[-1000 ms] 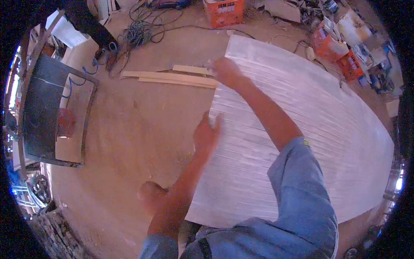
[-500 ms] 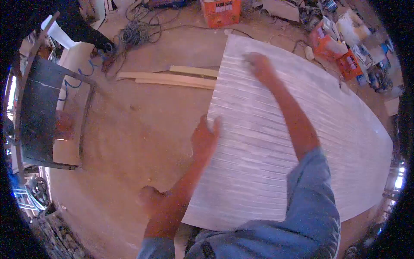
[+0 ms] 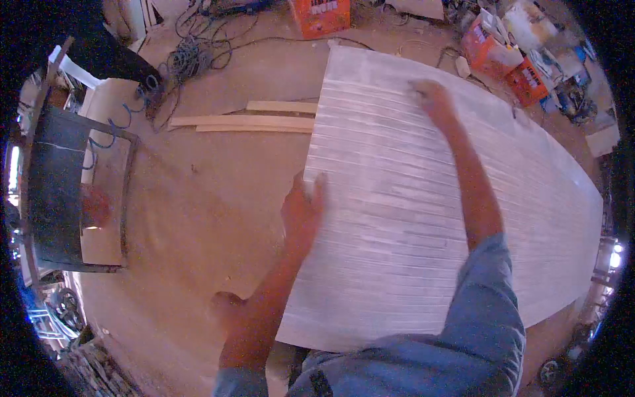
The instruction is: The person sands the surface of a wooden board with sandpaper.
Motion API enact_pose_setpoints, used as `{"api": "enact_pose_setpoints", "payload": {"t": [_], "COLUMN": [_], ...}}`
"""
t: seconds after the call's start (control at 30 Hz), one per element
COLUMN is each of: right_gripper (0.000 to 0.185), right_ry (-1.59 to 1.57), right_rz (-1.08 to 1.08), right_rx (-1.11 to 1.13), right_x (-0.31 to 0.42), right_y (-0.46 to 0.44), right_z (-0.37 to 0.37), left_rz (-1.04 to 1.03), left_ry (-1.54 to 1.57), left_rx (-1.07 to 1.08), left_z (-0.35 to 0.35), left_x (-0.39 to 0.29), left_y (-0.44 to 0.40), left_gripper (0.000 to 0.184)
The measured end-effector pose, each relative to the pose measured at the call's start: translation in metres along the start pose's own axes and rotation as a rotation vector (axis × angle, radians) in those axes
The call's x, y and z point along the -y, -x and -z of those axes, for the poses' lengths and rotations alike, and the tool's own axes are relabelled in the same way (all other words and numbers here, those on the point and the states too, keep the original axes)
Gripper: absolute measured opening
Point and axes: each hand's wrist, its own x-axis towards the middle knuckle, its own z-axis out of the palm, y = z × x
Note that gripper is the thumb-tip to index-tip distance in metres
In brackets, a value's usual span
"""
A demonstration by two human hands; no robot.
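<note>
A large whitish panel [image 3: 390,218] with many grooves running across it lies in front of me, reaching from my body to the far side. My left hand [image 3: 304,205] grips its left edge, with the thumb on the upper face and the other fingers partly hidden. Farther out, my right hand [image 3: 436,104] is over the panel's far part, its fingers curled and blurred. Whatever may be in those fingers does not show clearly.
Wooden strips [image 3: 245,122] lie on the brown floor beyond the panel's left edge. A dark framed piece [image 3: 59,192] stands at the left, near a blue coiled hose [image 3: 112,129]. Tangled cable [image 3: 188,59], an orange crate [image 3: 322,16] and more orange crates [image 3: 489,46] sit farther back.
My right hand has moved to the right across the panel. My left hand keeps its hold on the edge. The whole view has shifted slightly.
</note>
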Motion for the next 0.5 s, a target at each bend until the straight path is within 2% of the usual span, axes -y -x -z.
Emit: {"api": "enact_pose_setpoints", "payload": {"t": [0.03,0.13,0.2,0.23,0.27,0.3,0.33,0.37,0.4,0.43,0.47,0.5], "right_gripper": [0.027,0.027,0.029,0.033,0.036,0.035,0.026,0.028,0.028,0.032,0.038,0.043], "right_ry": [0.031,-0.006,0.095,0.077,0.112,0.001,-0.187,-0.362,-0.443,-0.514,-0.566,-0.759], "right_rz": [-0.07,-0.069,-0.135,0.001,-0.102,0.084,-0.093,0.181,0.079,-0.037,-0.157,-0.212], "right_rx": [0.016,0.047,0.068,-0.034,0.104,-0.018,0.032,-0.191,-0.062,0.062,0.176,0.171], "right_x": [-0.001,0.007,0.067,0.07,0.097,0.114,0.142,0.165,0.208,0.252,0.299,0.319], "right_y": [0.01,-0.002,-0.039,-0.057,-0.085,-0.09,-0.097,-0.089,-0.069,-0.048,-0.027,0.015], "right_z": [0.023,0.008,-0.03,-0.074,-0.103,-0.14,-0.172,-0.213,-0.166,-0.117,-0.064,0.028], "left_rz": [0.01,0.031,0.017,0.083,0.142,0.103,0.023,-0.057,-0.096,-0.087,-0.082,-0.08], "left_ry": [0.015,0.044,0.055,0.013,-0.03,-0.035,-0.021,0.001,0.011,0.238,0.188,0.138], "left_rx": [0.007,0.054,0.076,0.118,0.155,0.144,0.08,0.013,-0.002,-0.025,0.015,0.055], "left_z": [0.003,0.004,0.008,0.012,0.015,0.008,-0.007,-0.012,-0.003,0.004,0.022,0.041], "left_x": [-0.002,-0.003,-0.009,-0.013,-0.017,-0.009,0.011,0.018,0.013,0.013,0.001,-0.012], "left_y": [0.0,-0.004,-0.008,-0.007,-0.006,-0.004,-0.007,-0.008,-0.004,0.001,0.016,0.032], "left_gripper": [0.057,0.058,0.058,0.06,0.062,0.062,0.063,0.064,0.064,0.062,0.059,0.056]}}
